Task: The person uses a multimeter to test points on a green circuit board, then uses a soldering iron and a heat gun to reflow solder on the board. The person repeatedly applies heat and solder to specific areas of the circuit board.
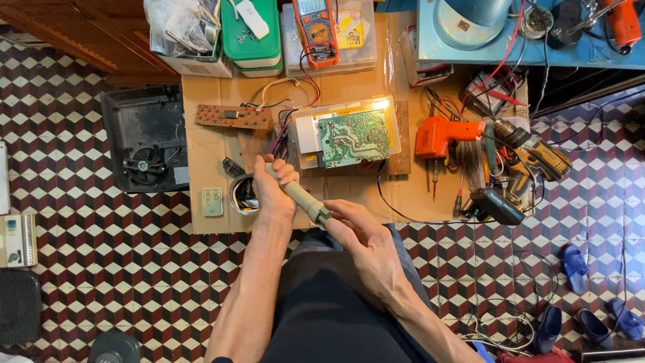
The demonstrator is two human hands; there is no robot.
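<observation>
My left hand [274, 191] is closed around the pale, beige handle of a long hand tool [297, 195]. The tool slants down to the right, and its metal end [323, 218] meets the fingers of my right hand [363, 245], which pinch it at the tip. Both hands hover over the near edge of a cardboard sheet [208, 144] laid on the floor. Just beyond my left hand lies a green circuit board [355, 137] on a wooden block, with wires running from it.
An orange glue gun [443, 134], several power drills [531, 158] and screwdrivers lie right. A multimeter [316, 30], green boxes [252, 37], a brown display board [232, 116], a black fan housing [144, 138], a small tin [242, 195] and a remote [212, 202] surround the cardboard. Blue sandals [574, 265] rest on the checkered tiles.
</observation>
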